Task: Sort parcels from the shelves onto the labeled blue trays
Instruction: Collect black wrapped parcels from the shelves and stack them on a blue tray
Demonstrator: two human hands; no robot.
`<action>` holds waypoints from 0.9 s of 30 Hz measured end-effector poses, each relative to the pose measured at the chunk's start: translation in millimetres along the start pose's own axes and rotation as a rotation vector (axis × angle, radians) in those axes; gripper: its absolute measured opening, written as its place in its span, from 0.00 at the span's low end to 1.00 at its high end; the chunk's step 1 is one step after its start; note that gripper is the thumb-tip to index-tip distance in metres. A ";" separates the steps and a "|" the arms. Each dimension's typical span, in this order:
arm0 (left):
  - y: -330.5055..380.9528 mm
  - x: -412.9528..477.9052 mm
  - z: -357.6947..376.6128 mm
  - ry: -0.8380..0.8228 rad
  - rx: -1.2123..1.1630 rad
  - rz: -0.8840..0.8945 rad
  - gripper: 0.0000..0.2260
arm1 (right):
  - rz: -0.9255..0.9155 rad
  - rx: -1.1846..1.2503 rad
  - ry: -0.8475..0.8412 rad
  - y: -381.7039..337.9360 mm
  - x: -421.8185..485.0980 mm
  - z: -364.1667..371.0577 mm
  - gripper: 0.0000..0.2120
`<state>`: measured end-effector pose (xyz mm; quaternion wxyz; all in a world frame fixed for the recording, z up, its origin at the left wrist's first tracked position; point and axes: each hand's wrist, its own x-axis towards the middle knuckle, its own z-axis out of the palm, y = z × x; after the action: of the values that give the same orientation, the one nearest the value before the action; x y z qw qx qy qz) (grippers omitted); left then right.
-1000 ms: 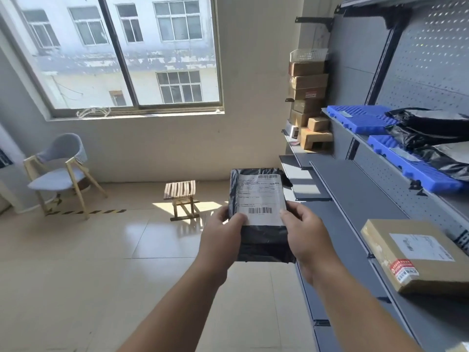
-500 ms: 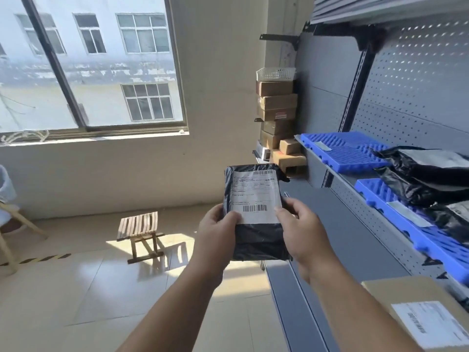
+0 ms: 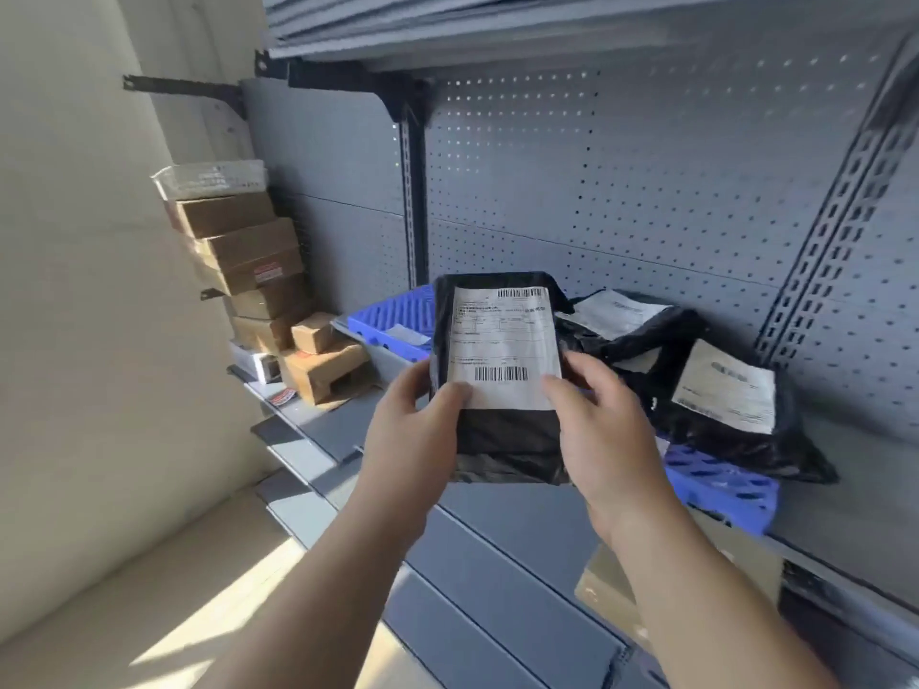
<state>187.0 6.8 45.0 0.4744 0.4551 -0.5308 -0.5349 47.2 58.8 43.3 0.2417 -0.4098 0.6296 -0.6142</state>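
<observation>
1. At the shelf's (image 3: 348, 425) left end, a stack of cardboard boxes (image 3: 238, 261) stood against the wall.
2. Just right of the stack lay the left blue tray (image 3: 393, 315). The part in view was bare, with a small white tag near its front edge.
3. The left hand (image 3: 413, 435) gripped the black poly-bag parcel (image 3: 507, 440) at its lower left edge, thumb curled onto the shipping label (image 3: 502, 350).
4. The parcel was held in the air in front of the shelf, between the two trays. The step looked like reading the label to choose a tray. The next move would call for matching it to a tray tag and then laying the bag flat there. The tags were too small to read.
5. The parcel's long axis ran nearly upright, with the label facing the camera and the top barcode end pointing up.
6. The right hand (image 3: 606, 440) clasped the lower right edge, thumb on the label.
7. The right blue tray (image 3: 721, 489) carried a heap of black mailer bags (image 3: 726, 405), labels up.
</observation>
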 end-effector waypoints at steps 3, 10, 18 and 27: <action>7.8 20.9 38.0 -0.107 0.031 0.040 0.16 | -0.001 -0.021 0.155 -3.2 12.4 -27.6 0.15; 23.9 34.6 141.5 -0.411 0.034 0.094 0.10 | 0.054 -0.020 0.439 -9.0 35.3 -110.5 0.11; 26.6 38.7 223.9 -0.512 0.165 0.091 0.05 | 0.127 -0.096 0.537 15.4 73.3 -170.2 0.08; 6.5 56.5 253.9 -0.607 0.333 0.053 0.05 | 0.257 -0.175 0.548 34.3 93.2 -183.0 0.13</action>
<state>-72.0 -14.6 58.1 0.2281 0.3326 -0.7392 -0.5394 -159.1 85.2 52.0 0.1025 -0.1653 0.7684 -0.6097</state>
